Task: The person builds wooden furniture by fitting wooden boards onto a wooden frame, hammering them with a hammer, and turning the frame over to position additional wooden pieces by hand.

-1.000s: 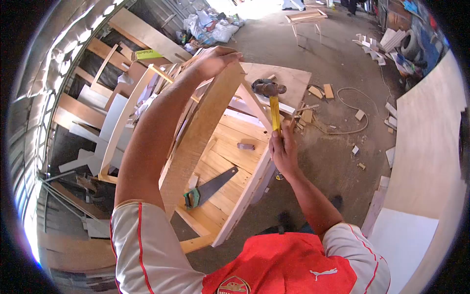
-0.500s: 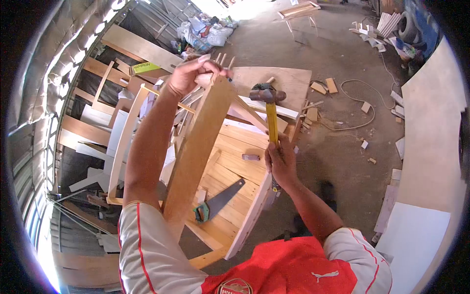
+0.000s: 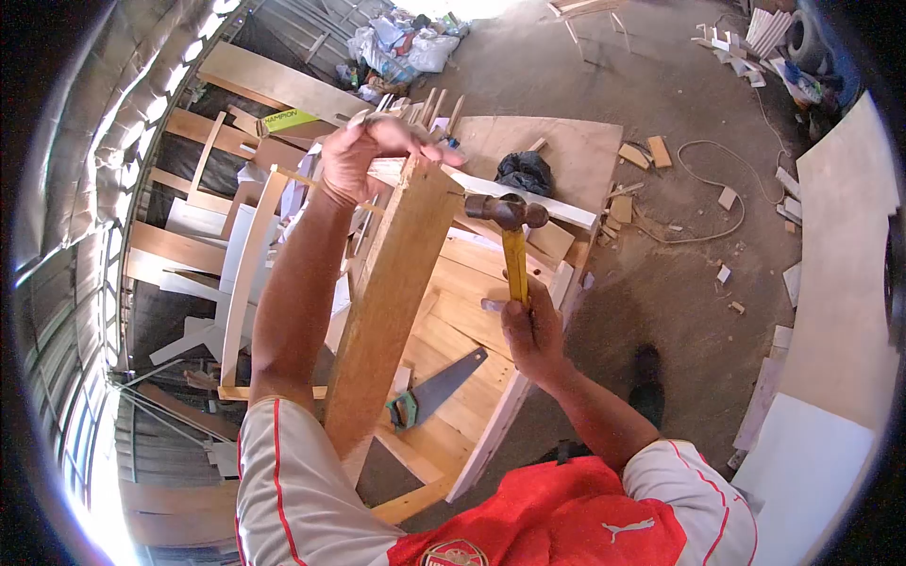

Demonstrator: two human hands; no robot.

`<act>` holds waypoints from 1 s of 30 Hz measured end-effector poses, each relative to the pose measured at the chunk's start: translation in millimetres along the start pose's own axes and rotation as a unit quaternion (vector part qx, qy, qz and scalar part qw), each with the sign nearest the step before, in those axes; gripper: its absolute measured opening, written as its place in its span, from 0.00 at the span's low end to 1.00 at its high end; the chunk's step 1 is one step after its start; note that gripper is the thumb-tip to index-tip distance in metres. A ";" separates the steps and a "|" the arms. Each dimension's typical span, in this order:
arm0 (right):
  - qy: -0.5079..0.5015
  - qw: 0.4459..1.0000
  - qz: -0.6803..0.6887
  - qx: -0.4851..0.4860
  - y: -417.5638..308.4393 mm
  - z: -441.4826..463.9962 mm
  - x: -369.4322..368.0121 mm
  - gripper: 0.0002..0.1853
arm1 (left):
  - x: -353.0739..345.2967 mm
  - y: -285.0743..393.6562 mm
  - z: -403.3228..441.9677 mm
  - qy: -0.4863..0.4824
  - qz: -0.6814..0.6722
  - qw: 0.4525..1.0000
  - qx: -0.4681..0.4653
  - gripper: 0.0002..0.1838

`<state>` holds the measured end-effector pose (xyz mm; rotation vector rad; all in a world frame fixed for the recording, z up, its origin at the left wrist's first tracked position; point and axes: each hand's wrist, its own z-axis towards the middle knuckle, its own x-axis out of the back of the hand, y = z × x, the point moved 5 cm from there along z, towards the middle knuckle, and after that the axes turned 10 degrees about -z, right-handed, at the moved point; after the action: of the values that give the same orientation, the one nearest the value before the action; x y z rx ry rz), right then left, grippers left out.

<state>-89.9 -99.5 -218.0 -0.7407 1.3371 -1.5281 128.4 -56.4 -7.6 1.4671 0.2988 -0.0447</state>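
My left hand (image 3: 363, 156) is curled over the upper end of a long wooden board (image 3: 392, 292) that stands tilted on its edge; its fingers are slightly blurred. Under the palm shows the end of a paler wood piece (image 3: 385, 171). My right hand (image 3: 533, 330) is closed around the yellow handle of a ball-peen hammer (image 3: 512, 212). The hammer's head is just right of the board's upper end, near what looks like a thin nail (image 3: 455, 193). Below, a handsaw (image 3: 444, 385) with a green and black handle lies on a slatted wooden panel (image 3: 462, 292).
A black plastic bundle (image 3: 524, 173) rests on a plywood sheet (image 3: 585, 151) beyond the hammer. Wood offcuts (image 3: 658, 151) and a cord (image 3: 694, 241) lie on the floor at right. Wooden frames and boards (image 3: 250, 274) crowd the left, and large panels (image 3: 830, 302) stand far right.
The hammer has come down and left toward the board's end, its head now lower in view. My left hand's fingers have straightened somewhat, and the view has shifted slightly.
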 end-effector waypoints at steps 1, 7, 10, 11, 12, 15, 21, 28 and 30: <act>0.006 1.000 0.007 0.002 2.5 -0.4 -3.5 0.20 | -3.6 -2.3 4.7 -0.016 -0.010 1.000 0.005 0.37; 0.023 0.999 0.042 -0.008 16.2 -0.1 -17.5 0.20 | 3.1 -10.1 3.5 0.001 -0.069 0.997 0.039 0.45; 0.029 0.998 0.052 -0.008 17.1 -0.1 -21.4 0.20 | -4.3 -11.5 7.2 0.009 -0.079 0.996 0.038 0.45; 0.033 0.998 0.053 -0.006 15.4 0.5 -21.9 0.20 | -5.2 -11.3 7.4 0.013 -0.077 0.996 0.039 0.45; 0.036 0.998 0.054 -0.005 14.7 1.2 -22.3 0.20 | -5.4 -11.7 6.5 0.019 -0.078 0.996 0.038 0.44; 0.058 0.998 0.018 0.030 18.5 4.3 -25.9 0.21 | -2.8 -13.3 4.8 0.032 -0.076 0.996 0.039 0.40; 0.082 0.994 0.044 0.054 22.1 7.6 -33.3 0.22 | 3.4 -16.8 1.5 0.085 -0.069 0.994 0.023 0.33; 0.094 0.994 0.004 0.055 14.0 9.5 -29.3 0.21 | -3.8 -16.7 2.8 0.103 -0.103 0.988 0.047 0.30; 0.090 0.995 0.006 0.045 15.0 9.6 -30.4 0.20 | -5.0 -16.1 3.7 0.094 -0.114 0.987 0.068 0.29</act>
<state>-66.2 -74.8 -226.1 -0.5481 1.3911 -1.6655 120.8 -62.6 -21.8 1.5705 0.6272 -0.1133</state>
